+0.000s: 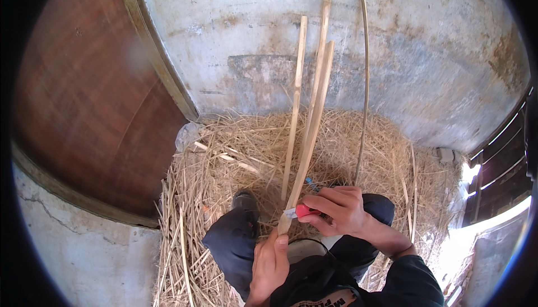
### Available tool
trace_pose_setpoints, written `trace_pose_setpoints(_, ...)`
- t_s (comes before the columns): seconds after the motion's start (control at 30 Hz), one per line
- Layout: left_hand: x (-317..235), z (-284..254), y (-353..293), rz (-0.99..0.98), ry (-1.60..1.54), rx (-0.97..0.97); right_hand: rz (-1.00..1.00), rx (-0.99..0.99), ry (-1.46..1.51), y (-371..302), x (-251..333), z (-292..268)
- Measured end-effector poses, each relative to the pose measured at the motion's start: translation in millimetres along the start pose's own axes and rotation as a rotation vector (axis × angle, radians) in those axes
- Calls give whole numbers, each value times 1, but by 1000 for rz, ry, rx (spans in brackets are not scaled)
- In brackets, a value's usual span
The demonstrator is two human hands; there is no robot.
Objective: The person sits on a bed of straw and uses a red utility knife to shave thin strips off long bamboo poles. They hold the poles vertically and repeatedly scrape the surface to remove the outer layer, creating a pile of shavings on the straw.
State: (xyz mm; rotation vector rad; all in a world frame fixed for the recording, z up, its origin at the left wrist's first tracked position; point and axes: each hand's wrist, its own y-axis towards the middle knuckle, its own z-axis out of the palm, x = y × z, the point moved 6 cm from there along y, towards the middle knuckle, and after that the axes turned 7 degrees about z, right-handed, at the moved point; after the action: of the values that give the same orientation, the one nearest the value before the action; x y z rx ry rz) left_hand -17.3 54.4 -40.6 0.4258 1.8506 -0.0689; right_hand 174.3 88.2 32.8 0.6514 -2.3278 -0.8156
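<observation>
My left hand (269,266) is closed around the near end of a long, pale wooden strip (315,122), which slants up and away from me. In my right hand (338,210) is a red-handled utility knife (306,211). Its short metal blade (290,213) lies against the strip just above my left fingers. The palm side of the right hand is hidden. My knees are bent on both sides of the work, in dark trousers (231,245).
Other wooden strips (297,99) and a thin stick (365,71) lean on the stained wall (437,54). Straw and shavings (358,139) cover the ground. A brown door (95,94) stands at left, wooden slats (504,161) at right. Beside my left leg is a dark shoe (245,201).
</observation>
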Motion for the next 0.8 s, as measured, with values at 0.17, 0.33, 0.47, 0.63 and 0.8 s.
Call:
trace_pose_setpoints(0.17,-2,2,-4,-32,13,-13,-13,-32,-39,-1,0,-3)
trace_pose_setpoints(0.33,-4,3,-8,-57,5,-19,-34,-49,-59,2,-5,-7)
trace_pose_setpoints(0.47,-4,1,-10,-63,-16,-26,-58,-85,-79,2,-6,-7)
trace_pose_setpoints(0.63,-2,0,-14,-57,-17,-25,-90,-49,-127,6,-5,-7)
trace_pose_setpoints(0.8,3,-2,-18,-96,-24,18,-48,-70,-194,8,-8,-10)
